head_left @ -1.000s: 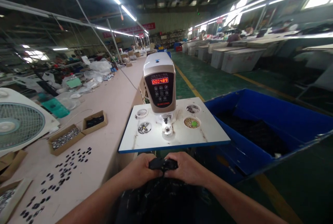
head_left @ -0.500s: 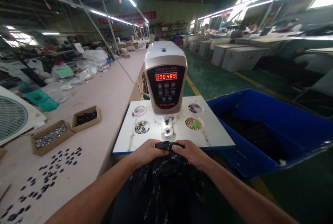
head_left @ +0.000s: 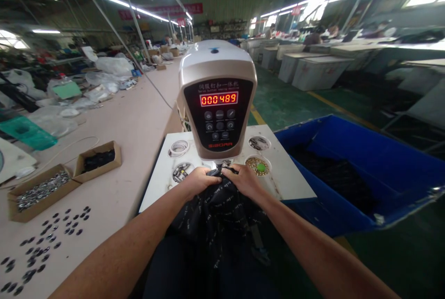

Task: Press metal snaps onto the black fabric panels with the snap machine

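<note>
Straight ahead stands a button-fastening machine [head_left: 217, 118] with a red display reading 000489. Black fabric with small white lettering [head_left: 215, 206] hangs from both hands down over my lap. My left hand [head_left: 199, 181] pinches its upper edge between thumb and fingers. On the other side my right hand [head_left: 245, 179] grips the same edge. The fabric edge between my thumbs is at the machine's pressing head, which it partly hides; whether it lies between the dies I cannot tell. Around the head, the white machine table [head_left: 295, 187] has round wells holding small metal parts.
On the long table to the left are a carton of silvery metal pieces [head_left: 43, 191], a carton of black pieces [head_left: 98, 160] and several scattered dark discs [head_left: 47, 238]. A large blue bin [head_left: 333, 150] with dark cloth inside stands at the right. People sit far back.
Both hands have moved forward with the black fabric, bringing its edge up to the machine's head. My view has come closer to the machine. The display still reads the same.
</note>
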The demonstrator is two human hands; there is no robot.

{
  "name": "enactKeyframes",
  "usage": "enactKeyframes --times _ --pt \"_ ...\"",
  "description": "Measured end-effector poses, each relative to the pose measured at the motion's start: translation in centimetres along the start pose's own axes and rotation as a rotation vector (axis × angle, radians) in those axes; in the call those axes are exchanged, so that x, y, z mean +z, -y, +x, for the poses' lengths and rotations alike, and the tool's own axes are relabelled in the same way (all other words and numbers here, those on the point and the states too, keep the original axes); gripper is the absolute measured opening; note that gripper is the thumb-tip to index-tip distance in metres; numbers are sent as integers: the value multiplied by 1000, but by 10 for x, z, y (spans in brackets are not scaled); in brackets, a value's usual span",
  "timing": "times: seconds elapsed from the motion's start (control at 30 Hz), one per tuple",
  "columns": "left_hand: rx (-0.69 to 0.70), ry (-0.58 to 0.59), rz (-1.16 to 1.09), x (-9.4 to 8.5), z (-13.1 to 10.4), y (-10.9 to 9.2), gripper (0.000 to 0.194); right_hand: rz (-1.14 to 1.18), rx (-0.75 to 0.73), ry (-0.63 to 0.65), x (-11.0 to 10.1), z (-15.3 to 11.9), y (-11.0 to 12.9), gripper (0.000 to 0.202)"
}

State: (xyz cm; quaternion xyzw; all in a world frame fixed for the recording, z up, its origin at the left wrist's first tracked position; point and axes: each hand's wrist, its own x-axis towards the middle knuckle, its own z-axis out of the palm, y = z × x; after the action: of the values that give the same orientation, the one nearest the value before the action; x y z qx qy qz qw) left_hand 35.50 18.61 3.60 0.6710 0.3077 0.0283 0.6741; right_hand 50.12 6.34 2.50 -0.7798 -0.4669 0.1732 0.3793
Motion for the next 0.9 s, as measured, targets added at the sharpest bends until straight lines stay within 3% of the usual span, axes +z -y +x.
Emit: enactKeyframes --times 0.43,0.9 --pt "38 -64 100 -4 9 -4 29 -46 23 -32 -5 9 4 39" --pt "-112 51 -113 -9 13 4 43 -105 15 -46 4 14 -2 36"
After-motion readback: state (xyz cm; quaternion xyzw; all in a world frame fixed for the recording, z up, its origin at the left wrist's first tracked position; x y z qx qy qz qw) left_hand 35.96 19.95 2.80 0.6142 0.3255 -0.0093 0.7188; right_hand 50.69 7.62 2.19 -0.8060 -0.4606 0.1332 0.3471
